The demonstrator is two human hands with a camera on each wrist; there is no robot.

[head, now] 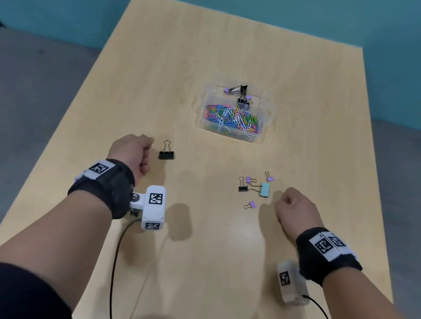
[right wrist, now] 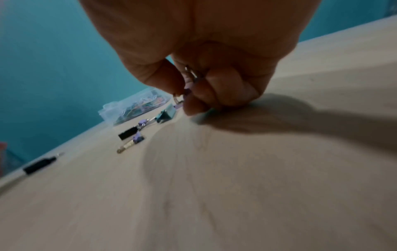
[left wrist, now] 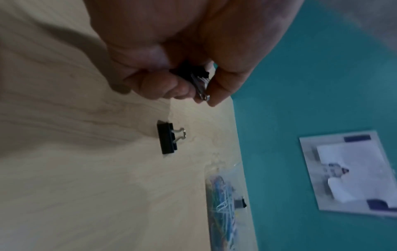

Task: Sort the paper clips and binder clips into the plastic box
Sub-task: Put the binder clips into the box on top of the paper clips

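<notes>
A clear plastic box (head: pixel 261 136) stands mid-table with coloured paper clips in its near part and a few binder clips (head: pixel 241 92) in its far part. My left hand (head: pixel 133 155) is curled round a black binder clip (left wrist: pixel 196 77), seen in the left wrist view. Just right of it a larger black binder clip (head: pixel 166 153) lies on the table. My right hand (head: pixel 295 207) grips small purple binder clips (right wrist: pixel 187 92), seen in the right wrist view. Left of that hand lie a teal binder clip (head: pixel 265 190), a small black one (head: pixel 242 188) and purple ones (head: pixel 251 204).
The wooden table (head: pixel 195 248) runs to a teal wall at the back and grey floor on both sides. Wrist cameras with black cables hang under both forearms near the table's front.
</notes>
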